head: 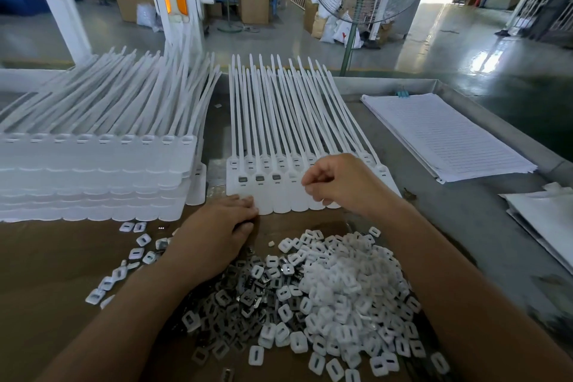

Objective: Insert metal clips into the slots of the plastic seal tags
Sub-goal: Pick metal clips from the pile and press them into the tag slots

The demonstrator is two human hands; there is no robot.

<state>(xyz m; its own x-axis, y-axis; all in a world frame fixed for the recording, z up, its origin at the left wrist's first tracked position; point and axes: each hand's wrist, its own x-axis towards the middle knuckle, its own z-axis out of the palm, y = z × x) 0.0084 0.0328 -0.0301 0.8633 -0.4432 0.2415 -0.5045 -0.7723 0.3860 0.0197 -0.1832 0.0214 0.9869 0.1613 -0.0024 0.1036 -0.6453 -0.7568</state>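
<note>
Three metal clips (259, 178) sit in slots at the left end of the row of seal tags (282, 198), which lies flat, straps pointing away; the left hand (217, 229) rests on the row's near left edge, fingers extended, gripping nothing. The right hand (338, 184) hovers over the row's middle, fingers curled, thumb and forefinger tips together; whether they pinch a clip cannot be told; the loose clip pile (235, 301) lies between the forearms.

White seal tags (280, 195) in flat row, centre, heads near, tails pointing far. Three leftmost slots hold dark metal clips (259, 178); the rest that show are unfilled. Tag stack (93, 183) at left. Loose clip heap (235, 304), near centre.
</note>
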